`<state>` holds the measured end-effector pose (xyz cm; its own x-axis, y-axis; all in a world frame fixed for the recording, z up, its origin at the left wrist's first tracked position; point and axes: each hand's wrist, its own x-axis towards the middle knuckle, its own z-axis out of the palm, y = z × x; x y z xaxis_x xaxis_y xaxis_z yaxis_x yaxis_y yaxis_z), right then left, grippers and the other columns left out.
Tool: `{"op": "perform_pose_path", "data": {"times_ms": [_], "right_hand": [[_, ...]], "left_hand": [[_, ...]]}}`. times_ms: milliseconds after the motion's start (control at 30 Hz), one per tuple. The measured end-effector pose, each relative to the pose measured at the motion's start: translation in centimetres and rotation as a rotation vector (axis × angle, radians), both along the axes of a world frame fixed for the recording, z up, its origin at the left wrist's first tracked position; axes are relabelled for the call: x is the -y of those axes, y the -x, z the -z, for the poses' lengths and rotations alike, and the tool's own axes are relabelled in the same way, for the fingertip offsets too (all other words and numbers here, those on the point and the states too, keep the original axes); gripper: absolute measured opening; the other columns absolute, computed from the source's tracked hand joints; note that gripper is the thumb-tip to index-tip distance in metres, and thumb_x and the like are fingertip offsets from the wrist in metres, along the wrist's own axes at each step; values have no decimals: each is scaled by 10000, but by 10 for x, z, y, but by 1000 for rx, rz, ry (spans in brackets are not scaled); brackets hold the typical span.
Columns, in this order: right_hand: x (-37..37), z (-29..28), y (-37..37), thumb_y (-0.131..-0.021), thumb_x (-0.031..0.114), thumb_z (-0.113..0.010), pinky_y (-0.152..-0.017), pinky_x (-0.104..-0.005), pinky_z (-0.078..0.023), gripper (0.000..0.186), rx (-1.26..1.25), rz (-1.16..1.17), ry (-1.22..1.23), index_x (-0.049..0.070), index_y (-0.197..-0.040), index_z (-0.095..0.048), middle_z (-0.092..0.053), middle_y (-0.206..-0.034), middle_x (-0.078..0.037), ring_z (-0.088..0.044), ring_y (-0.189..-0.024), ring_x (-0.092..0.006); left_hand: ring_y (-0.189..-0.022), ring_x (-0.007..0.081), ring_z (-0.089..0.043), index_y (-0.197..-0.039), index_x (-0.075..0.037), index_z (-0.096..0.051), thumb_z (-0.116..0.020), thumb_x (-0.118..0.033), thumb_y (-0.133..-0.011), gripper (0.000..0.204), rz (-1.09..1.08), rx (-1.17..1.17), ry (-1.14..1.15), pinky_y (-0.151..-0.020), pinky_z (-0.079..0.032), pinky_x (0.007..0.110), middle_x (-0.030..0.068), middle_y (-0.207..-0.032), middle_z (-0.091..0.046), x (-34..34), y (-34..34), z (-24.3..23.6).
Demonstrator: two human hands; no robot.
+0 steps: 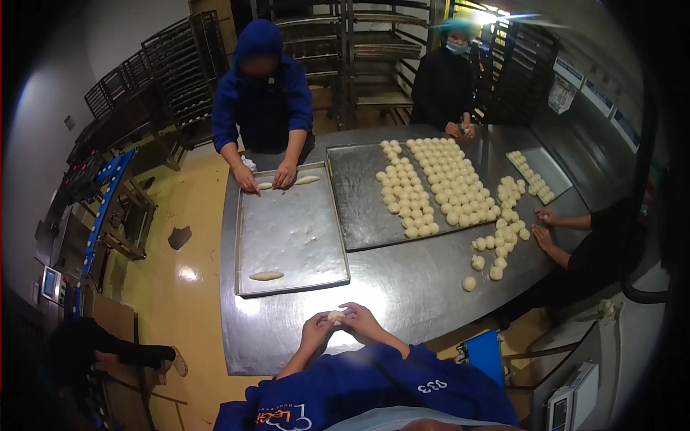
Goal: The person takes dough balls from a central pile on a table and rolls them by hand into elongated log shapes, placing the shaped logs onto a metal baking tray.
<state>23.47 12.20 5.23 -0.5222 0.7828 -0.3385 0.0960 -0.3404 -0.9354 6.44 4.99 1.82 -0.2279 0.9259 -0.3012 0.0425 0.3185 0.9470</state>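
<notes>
My left hand [317,327] and my right hand [355,322] pinch a small piece of pale dough [336,316] between their fingers, low over the steel table's near edge [273,359]. Just beyond them lies a metal baking tray [287,237] with an elongated dough roll [266,275] at its near left corner and more rolls along its far end. To the right, loose round dough balls [497,273] lie on the steel surface, and rows of dough balls [453,179] cover a darker tray [359,223].
Across the table a co-worker in blue [262,100] handles rolls; others stand at back right [438,93] and right [596,244]. A small tray [557,172] holds dough balls. Racks [180,79], a conveyor [104,215] and a crouching or seated person [122,352] are left. A scale [575,395] sits lower right.
</notes>
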Motion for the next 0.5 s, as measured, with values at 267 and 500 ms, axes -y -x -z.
{"op": "perform_pose_path", "data": {"times_ms": [267, 500], "right_hand": [[0, 13, 17, -891, 60, -670, -759, -291, -531, 221, 229, 91, -368, 1, -1103, -656, -689, -923, -100, -642, -840, -155], [10, 41, 17, -888, 156, -675, -836, -376, -537, 229, 390, 129, -703, 93, -1108, -685, -702, -1021, -91, -663, -933, -292]], "left_hand": [[-825, 267, -716, -1014, 7, -722, -681, -77, -831, 205, -123, -355, -142, -757, -564, 353, 183, -911, -725, -15, 3, 5], [-958, 342, -651, -941, -33, -730, -700, -91, -817, 140, -66, -752, -208, -838, -514, 422, 173, -978, -671, -5, 11, 8]]}}
